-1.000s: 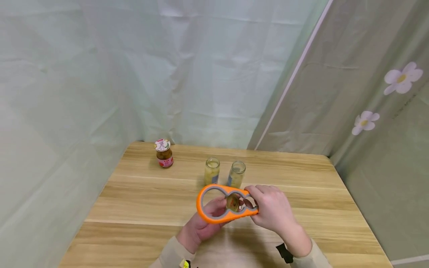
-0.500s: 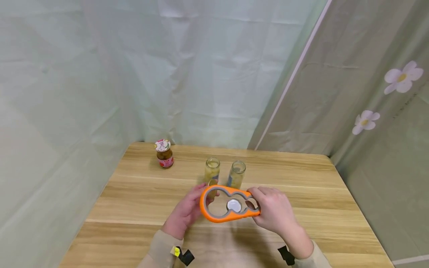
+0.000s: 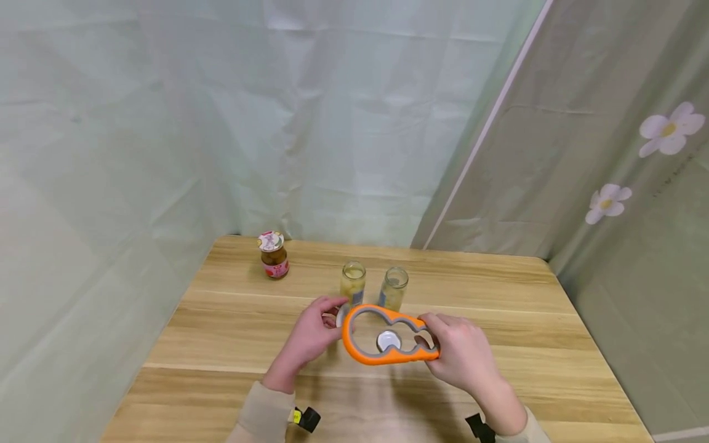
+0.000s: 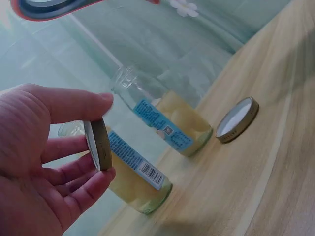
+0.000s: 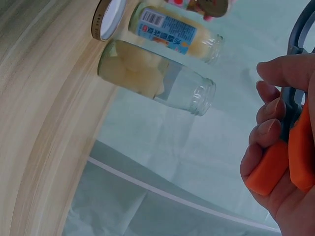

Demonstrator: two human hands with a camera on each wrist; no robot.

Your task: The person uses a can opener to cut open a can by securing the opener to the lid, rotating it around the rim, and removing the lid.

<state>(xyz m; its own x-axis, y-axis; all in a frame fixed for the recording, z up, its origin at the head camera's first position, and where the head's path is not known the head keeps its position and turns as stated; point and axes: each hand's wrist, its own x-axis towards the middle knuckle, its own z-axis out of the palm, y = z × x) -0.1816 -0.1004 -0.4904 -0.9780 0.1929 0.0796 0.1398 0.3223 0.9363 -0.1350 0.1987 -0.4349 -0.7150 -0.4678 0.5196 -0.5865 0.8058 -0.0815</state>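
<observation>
My left hand (image 3: 310,331) pinches a gold jar lid (image 4: 102,147) on edge between thumb and fingers, just left of the opener in the head view. With my right hand (image 3: 464,352) I grip an orange and grey jar opener (image 3: 348,335) by its narrow end, above the table. A second lid (image 4: 238,120) lies on the table, white inside facing up, seen through the opener's opening in the head view. Two lidless glass jars of pale fruit stand behind the hands: the left jar (image 3: 352,282) and the right jar (image 3: 394,289).
A smaller jar (image 3: 274,261) with a patterned lid and pink label stands at the back left of the wooden table (image 3: 221,326). Pale curtains (image 3: 332,123) hang close behind the table's back edge and along both sides.
My left hand has drawn leftward from behind the opener, bringing a lid with it and turning it on edge. The lid on the table has come into sight. The opener has shifted slightly right.
</observation>
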